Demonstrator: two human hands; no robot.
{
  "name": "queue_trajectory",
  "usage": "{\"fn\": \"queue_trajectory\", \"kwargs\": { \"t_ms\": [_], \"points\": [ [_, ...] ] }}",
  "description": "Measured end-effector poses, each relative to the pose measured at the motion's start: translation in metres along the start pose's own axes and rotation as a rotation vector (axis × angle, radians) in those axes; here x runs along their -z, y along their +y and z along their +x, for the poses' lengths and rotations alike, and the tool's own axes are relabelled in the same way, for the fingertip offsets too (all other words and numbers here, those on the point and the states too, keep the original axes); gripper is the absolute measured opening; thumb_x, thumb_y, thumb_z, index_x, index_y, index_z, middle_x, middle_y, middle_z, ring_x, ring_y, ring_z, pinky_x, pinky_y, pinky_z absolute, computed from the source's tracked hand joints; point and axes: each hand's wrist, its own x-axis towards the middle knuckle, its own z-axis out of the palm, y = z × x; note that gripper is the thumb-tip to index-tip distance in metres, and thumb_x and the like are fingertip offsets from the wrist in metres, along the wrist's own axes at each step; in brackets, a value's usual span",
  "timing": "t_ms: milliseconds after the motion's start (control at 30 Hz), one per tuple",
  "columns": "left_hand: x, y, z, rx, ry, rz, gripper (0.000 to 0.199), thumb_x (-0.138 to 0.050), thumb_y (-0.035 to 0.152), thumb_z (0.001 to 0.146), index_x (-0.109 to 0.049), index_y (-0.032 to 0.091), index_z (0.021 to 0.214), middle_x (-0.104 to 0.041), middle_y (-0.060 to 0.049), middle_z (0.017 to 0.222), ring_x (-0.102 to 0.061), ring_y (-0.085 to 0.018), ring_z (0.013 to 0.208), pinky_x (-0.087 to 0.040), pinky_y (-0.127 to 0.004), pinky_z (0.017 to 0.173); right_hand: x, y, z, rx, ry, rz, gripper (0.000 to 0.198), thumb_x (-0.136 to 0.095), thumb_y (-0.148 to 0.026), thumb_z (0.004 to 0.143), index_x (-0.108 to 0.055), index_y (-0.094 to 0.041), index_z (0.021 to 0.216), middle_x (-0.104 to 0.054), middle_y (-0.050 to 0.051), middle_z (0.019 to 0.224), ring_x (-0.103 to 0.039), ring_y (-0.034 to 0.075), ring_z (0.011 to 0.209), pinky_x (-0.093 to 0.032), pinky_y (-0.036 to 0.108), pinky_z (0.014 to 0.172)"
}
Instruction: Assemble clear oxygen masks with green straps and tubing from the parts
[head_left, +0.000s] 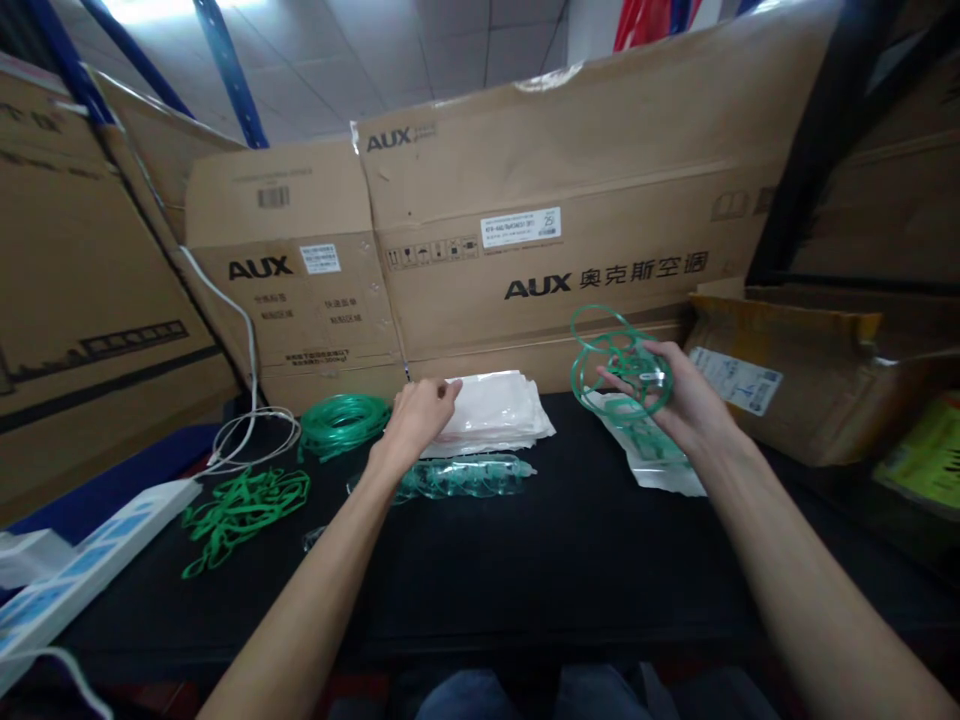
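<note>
Your right hand is gripping the coiled tube, holding it up by the packet. Your left hand is curling its fingers at the left edge of the white bags; whether it is pinching one, I cannot tell. Green pieces are lying just in front.

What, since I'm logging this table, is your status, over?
Right hand: holding coiled green tubing. Left hand: at white packets, grip unclear. Row of translucent green parts lies in front of packets.
</note>
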Motion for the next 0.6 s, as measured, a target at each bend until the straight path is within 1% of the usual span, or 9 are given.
{"fn": "queue_trajectory", "kwargs": {
  "t_ms": [67, 133, 200, 267, 333, 400, 467, 533, 600],
  "points": [
    [-0.020, 0.006, 0.018, 0.038, -0.003, 0.074, 0.038, -0.073, 0.046, 0.085, -0.076, 0.016, 0.109, -0.061, -0.024, 0.145, -0.037, -0.046, 0.149, -0.030, -0.057, 0.118, -0.003, 0.003, -0.003, -0.017, -0.022, 0.000, 0.009, -0.074, -0.022, 0.083, -0.065, -0.021, 0.080, -0.075, 0.002, 0.079, -0.078, 0.023, 0.084, -0.070, 0.043, 0.085],
    [-0.044, 0.009, 0.035, 0.098, -0.029, 0.128, 0.056, -0.078, 0.049, 0.080, -0.070, 0.014, 0.123, -0.043, -0.027, 0.159, -0.020, -0.052, 0.154, -0.023, -0.068, 0.117, -0.006, 0.007, -0.006, -0.037, -0.050, -0.003, 0.011, -0.076, -0.022, 0.082, -0.065, -0.021, 0.079, -0.074, 0.002, 0.077, -0.078, 0.023, 0.082, -0.070, 0.045, 0.085],
    [-0.070, 0.007, 0.046, 0.134, -0.093, 0.156, 0.074, -0.081, 0.056, 0.075, -0.065, 0.014, 0.133, -0.035, -0.027, 0.164, -0.014, -0.052, 0.155, -0.018, -0.072, 0.118, -0.009, 0.010, -0.008, -0.055, -0.080, -0.006, 0.012, -0.077, -0.022, 0.082, -0.066, -0.021, 0.078, -0.073, 0.001, 0.076, -0.079, 0.024, 0.080, -0.070, 0.048, 0.086],
    [-0.092, 0.005, 0.050, 0.160, -0.148, 0.183, 0.087, -0.077, 0.066, 0.075, -0.059, 0.014, 0.142, -0.029, -0.026, 0.167, -0.009, -0.051, 0.157, -0.014, -0.072, 0.118, -0.012, 0.013, -0.011, -0.068, -0.104, -0.010, 0.011, -0.078, -0.022, 0.082, -0.067, -0.020, 0.080, -0.075, 0.002, 0.078, -0.079, 0.024, 0.081, -0.069, 0.049, 0.086],
    [-0.108, 0.003, 0.050, 0.201, -0.178, 0.218, 0.096, -0.070, 0.075, 0.075, -0.053, 0.015, 0.148, -0.022, -0.026, 0.169, -0.003, -0.050, 0.157, -0.013, -0.075, 0.116, -0.015, 0.015, -0.014, -0.078, -0.122, -0.009, 0.007, -0.076, -0.021, 0.083, -0.070, -0.019, 0.081, -0.077, 0.004, 0.083, -0.079, 0.025, 0.082, -0.070, 0.047, 0.085],
    [-0.117, 0.003, 0.049, 0.240, -0.190, 0.260, 0.103, -0.067, 0.081, 0.072, -0.051, 0.017, 0.151, -0.018, -0.026, 0.170, -0.002, -0.051, 0.157, -0.011, -0.080, 0.114, -0.017, 0.013, -0.017, -0.086, -0.138, -0.001, 0.004, -0.075, -0.020, 0.084, -0.072, -0.019, 0.083, -0.079, 0.005, 0.087, -0.080, 0.025, 0.084, -0.070, 0.043, 0.084],
    [-0.118, 0.005, 0.048, 0.255, -0.189, 0.305, 0.109, -0.068, 0.085, 0.066, -0.051, 0.021, 0.152, -0.019, -0.025, 0.170, -0.003, -0.052, 0.156, -0.007, -0.084, 0.111, -0.019, 0.009, -0.020, -0.093, -0.152, 0.012, 0.002, -0.074, -0.021, 0.086, -0.074, -0.019, 0.086, -0.080, 0.005, 0.089, -0.080, 0.026, 0.085, -0.071, 0.041, 0.082],
    [-0.114, 0.009, 0.048, 0.242, -0.179, 0.347, 0.111, -0.070, 0.086, 0.061, -0.052, 0.024, 0.151, -0.022, -0.023, 0.170, -0.005, -0.052, 0.156, -0.003, -0.085, 0.111, -0.020, 0.004, -0.023, -0.099, -0.163, 0.028, 0.005, -0.071, -0.022, 0.087, -0.075, -0.020, 0.089, -0.081, 0.005, 0.089, -0.081, 0.026, 0.084, -0.071, 0.038, 0.078],
    [-0.105, 0.016, 0.048, 0.208, -0.165, 0.379, 0.111, -0.072, 0.085, 0.060, -0.054, 0.023, 0.150, -0.026, -0.024, 0.168, -0.008, -0.053, 0.155, 0.000, -0.084, 0.112, -0.022, -0.002, -0.024, -0.105, -0.173, 0.041, 0.009, -0.067, -0.022, 0.087, -0.076, -0.020, 0.091, -0.082, 0.005, 0.088, -0.081, 0.025, 0.081, -0.071, 0.035, 0.073]
  ]
}}
